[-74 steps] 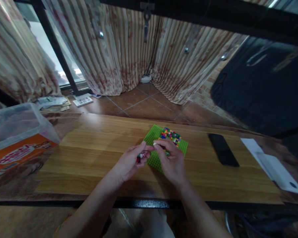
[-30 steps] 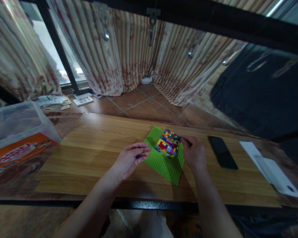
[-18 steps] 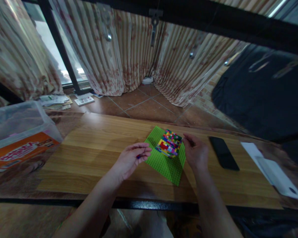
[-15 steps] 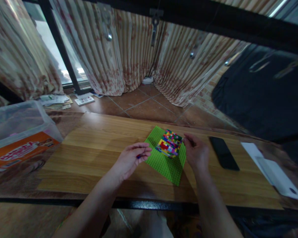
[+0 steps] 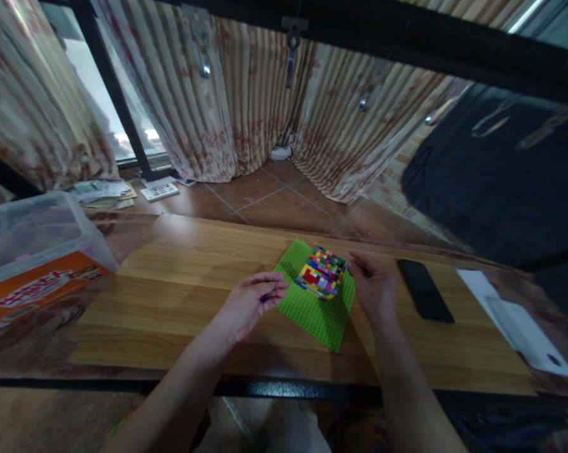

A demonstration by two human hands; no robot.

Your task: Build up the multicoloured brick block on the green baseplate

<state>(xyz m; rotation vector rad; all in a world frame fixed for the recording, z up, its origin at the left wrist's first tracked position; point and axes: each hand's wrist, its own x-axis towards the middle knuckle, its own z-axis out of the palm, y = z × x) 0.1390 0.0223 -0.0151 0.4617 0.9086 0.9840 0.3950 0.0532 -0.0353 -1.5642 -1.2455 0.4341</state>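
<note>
orange label [image 5: 43, 288] towards you, a clear tub [image 5: 33, 257] sits left of the wooden board [image 5: 180, 283]. your left hand [image 5: 249, 305] is half curled around a small dark piece [image 5: 264, 298] by the green baseplate's [image 5: 312, 318] left edge. on that plate, between your hands, stands the multicoloured brick block [image 5: 320, 275]. your right hand [image 5: 373, 286] has bent fingers at the block's right edge; i cannot tell whether they pinch anything. past it lie a black phone [image 5: 426, 290] and a white object [image 5: 524, 333].
</note>
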